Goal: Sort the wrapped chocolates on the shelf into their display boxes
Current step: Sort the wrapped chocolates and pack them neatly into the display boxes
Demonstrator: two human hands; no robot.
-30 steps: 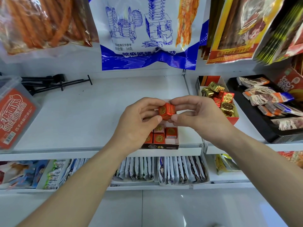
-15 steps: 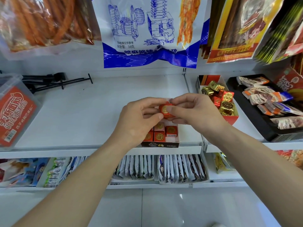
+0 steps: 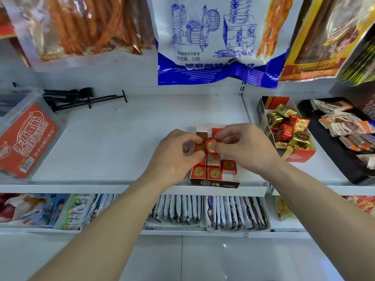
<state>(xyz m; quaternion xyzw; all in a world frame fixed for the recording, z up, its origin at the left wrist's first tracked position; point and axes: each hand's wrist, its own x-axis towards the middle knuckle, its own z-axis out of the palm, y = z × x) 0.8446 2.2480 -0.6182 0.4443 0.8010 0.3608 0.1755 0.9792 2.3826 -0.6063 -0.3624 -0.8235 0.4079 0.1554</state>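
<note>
Black hooks (image 3: pixel 81 99) on white shelf (image 3: pixel 125 138); blue-and-white snack bag (image 3: pixel 213 41) hanging above.

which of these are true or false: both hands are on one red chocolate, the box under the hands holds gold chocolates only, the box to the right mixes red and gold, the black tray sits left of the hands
1. Both hands hold one red chocolate. True: left hand and right hand pinch it together.
2. The box under the hands holds only gold chocolates. False: the visible ones are red.
3. The box to the right mixes red and gold chocolates. True.
4. The black tray sits left of the hands. False: it is far right.
</note>
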